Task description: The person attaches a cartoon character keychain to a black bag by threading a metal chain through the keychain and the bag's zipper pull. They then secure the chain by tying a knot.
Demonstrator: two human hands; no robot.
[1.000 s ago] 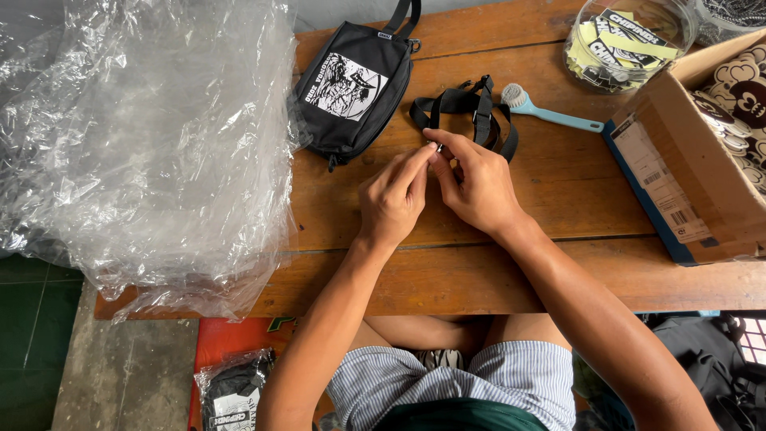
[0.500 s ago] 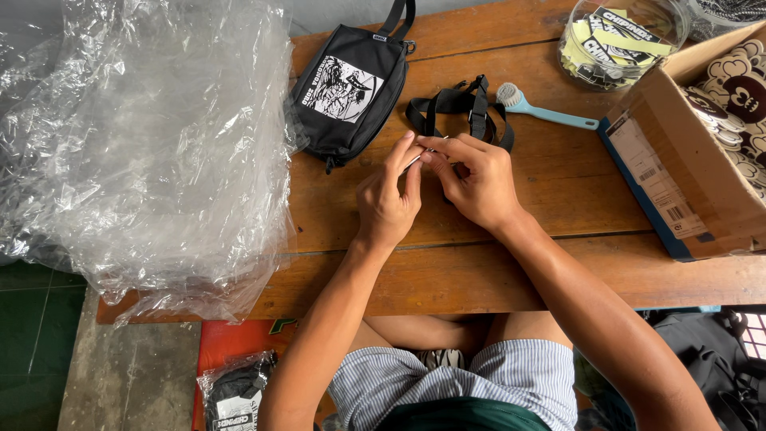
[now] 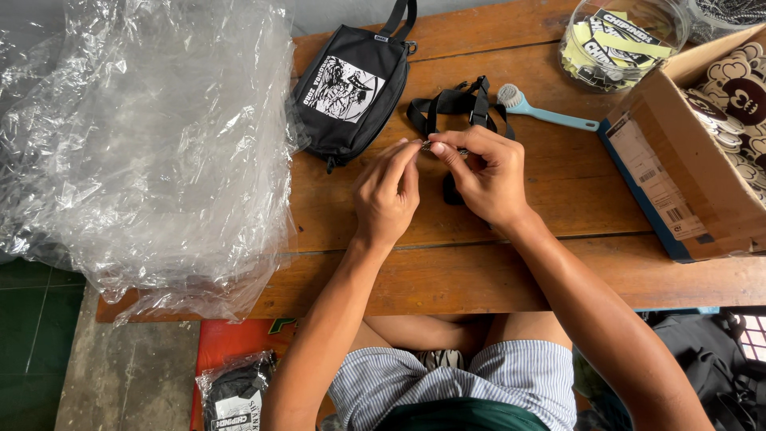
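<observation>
My left hand [image 3: 388,194] and my right hand [image 3: 483,173] meet fingertip to fingertip over the wooden table [image 3: 495,271], pinching a small metal clip [image 3: 435,147] between them. Under and behind the right hand lies a black strap with buckles [image 3: 455,102]; whether the clip is joined to it is hidden by my fingers. A small black bag [image 3: 351,89] with a white printed patch lies flat just beyond my left hand.
A heap of clear plastic bags [image 3: 152,144] covers the table's left end. A light blue brush [image 3: 542,112], a clear tub of stickers [image 3: 618,40] and an open cardboard box [image 3: 678,175] of printed pieces stand at the right. A packed bag [image 3: 235,391] lies on the floor.
Both hands stay together at the same spot, with the fingers shifting slightly around the small clip. The view has tilted a little.
</observation>
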